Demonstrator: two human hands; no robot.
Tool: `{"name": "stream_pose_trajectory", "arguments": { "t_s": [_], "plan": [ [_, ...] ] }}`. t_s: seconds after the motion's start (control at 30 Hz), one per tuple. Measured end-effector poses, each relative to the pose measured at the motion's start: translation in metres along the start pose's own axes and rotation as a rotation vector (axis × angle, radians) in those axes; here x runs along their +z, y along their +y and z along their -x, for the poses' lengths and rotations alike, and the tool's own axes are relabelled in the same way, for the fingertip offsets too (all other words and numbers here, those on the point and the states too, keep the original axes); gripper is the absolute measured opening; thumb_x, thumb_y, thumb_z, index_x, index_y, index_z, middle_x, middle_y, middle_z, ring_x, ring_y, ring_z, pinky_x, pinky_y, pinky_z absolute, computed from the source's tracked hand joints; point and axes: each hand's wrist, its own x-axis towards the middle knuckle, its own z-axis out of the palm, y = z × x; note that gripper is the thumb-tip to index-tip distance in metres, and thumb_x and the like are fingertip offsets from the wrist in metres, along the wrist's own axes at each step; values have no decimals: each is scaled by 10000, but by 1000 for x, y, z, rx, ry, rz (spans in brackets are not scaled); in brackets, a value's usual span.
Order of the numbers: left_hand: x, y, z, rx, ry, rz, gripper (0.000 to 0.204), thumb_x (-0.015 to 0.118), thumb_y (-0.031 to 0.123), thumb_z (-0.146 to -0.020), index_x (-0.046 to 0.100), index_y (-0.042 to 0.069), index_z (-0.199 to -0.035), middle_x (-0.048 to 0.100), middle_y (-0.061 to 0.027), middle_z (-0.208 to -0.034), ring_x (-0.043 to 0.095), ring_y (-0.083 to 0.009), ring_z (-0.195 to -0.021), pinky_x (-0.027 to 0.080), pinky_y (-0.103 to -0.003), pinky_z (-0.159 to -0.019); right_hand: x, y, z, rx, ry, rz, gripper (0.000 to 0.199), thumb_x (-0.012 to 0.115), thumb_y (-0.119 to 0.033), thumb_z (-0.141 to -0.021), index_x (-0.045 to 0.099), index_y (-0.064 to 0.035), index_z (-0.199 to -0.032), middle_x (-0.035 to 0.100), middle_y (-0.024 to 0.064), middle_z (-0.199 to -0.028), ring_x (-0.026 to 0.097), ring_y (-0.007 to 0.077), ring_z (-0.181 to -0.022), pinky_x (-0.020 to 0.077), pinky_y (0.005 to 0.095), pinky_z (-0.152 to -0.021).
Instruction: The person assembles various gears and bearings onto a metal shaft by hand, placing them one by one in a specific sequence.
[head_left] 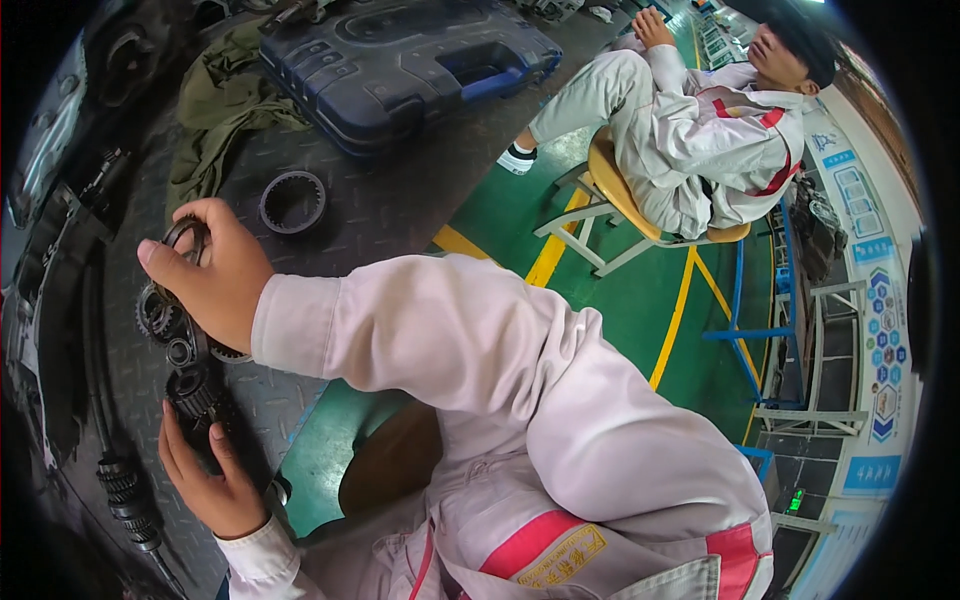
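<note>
At the left of the frame my right hand [215, 275], reaching across on a long pale sleeve, is closed over the top of a dark gear shaft [185, 350], the fingers curled round a thin dark ring [186, 235] at its upper end. Lower left, my left hand [205, 470] cups the bottom end of the same shaft, thumb and fingers spread on either side of a toothed gear [195, 392]. The shaft lies on a dark checker-plate floor [390, 205], with more toothed wheels stacked along it between my two hands. Just above and to the right of my right hand a loose splined ring [293, 201] lies flat on the plate, apart from everything else. Further up, an olive cloth [225, 110] is crumpled beside a closed blue tool case [400, 60] at top centre. At the lower left edge a second, thinner geared shaft [130, 500] lies on the floor, near my left wrist. In the upper right another person in pale overalls [700, 120] sits on a yellow chair [620, 200] on the green floor [620, 300], well apart from my hands
</note>
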Motion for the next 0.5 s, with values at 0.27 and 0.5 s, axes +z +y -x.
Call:
{"name": "stream_pose_trajectory", "arguments": {
  "t_s": [0.27,0.5],
  "plan": [
    [-10,-14,11,94,10,-84,329,668,30,-959,659,1,-1287,651,-176,-1277,649,-339,-1150,508,-401,-974,-37,-10,-17,-326,-28,414,611,832,-270,-827,499,4,-1259,598,85,-1056,584,161,-883,507,329,-819],
    [-10,-19,11,51,55,-34,278,671,-12,-941,706,19,-1215,688,-157,-1216,674,-310,-1104,529,-384,-953,-47,-12,-34,-716,-222,1068,659,810,-257,-757,571,-80,-1345,573,138,-1274,552,346,-1182,479,455,-1015]
  ]
}}
